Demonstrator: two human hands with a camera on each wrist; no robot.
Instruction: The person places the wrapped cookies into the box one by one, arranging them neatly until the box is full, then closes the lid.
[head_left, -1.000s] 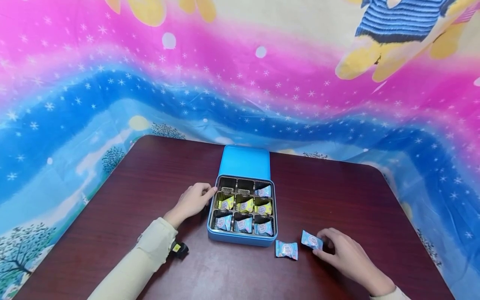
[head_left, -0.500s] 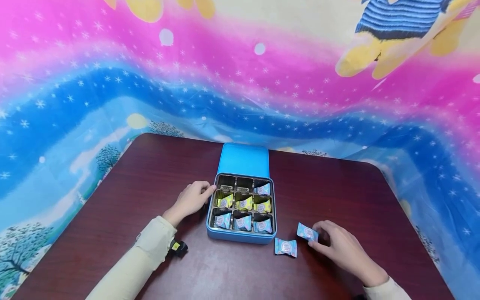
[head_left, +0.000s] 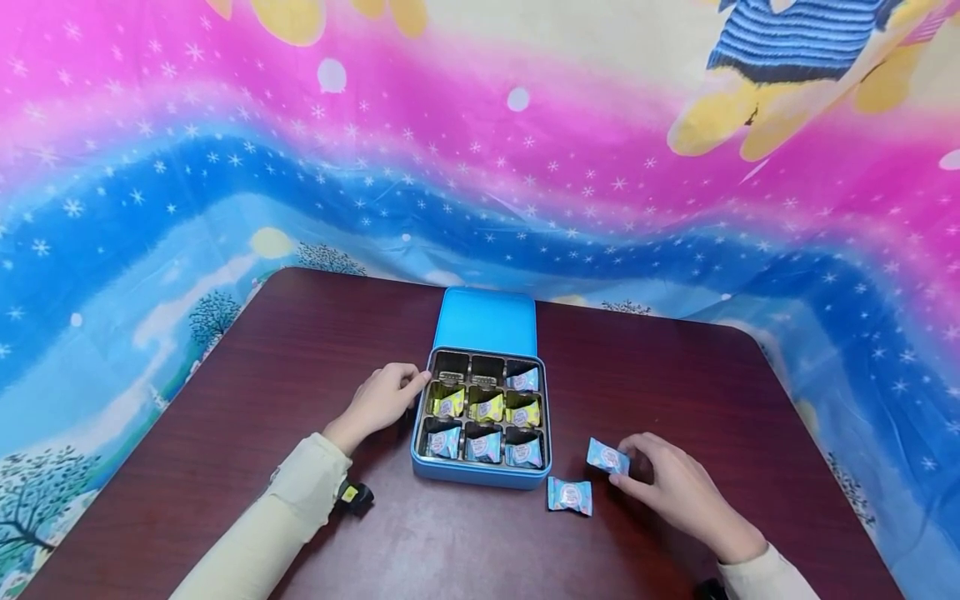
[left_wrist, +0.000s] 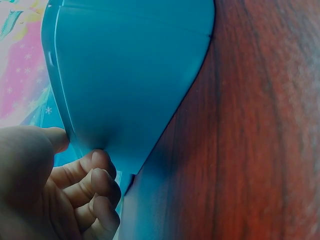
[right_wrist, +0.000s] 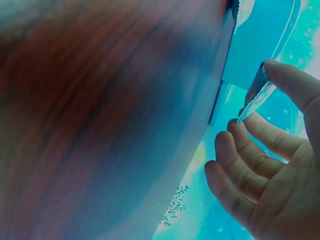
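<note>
A blue tin (head_left: pixel 480 476) with a dark divided tray stands on the table. Blue-wrapped candies (head_left: pixel 483 447) fill its front row, yellow-wrapped ones (head_left: pixel 487 407) its middle row, and one blue candy (head_left: pixel 522 379) its back right compartment. At the tin's left side, my left hand (head_left: pixel 378 402) holds its edge, thumb at the rim and curled fingers against the outer wall (left_wrist: pixel 125 75). Right of the tin, my right hand (head_left: pixel 686 493) pinches a blue-wrapped candy (head_left: pixel 606 456) between thumb and fingers, the other fingers loosely bent. Another blue-wrapped candy (head_left: pixel 570 497) lies near the tin's front right corner.
The tin's blue lid (head_left: pixel 486 321) lies folded back behind it. A dark reddish wooden table (head_left: pixel 315 333) with rounded corners carries everything. Behind it hangs a printed cloth (head_left: pixel 450 183). A small black device (head_left: pixel 358 497) sits at the left wrist.
My right hand has moved a little leftward and away from me, toward the tin, with the candy in its pinch. The left hand stays at the tin's side.
</note>
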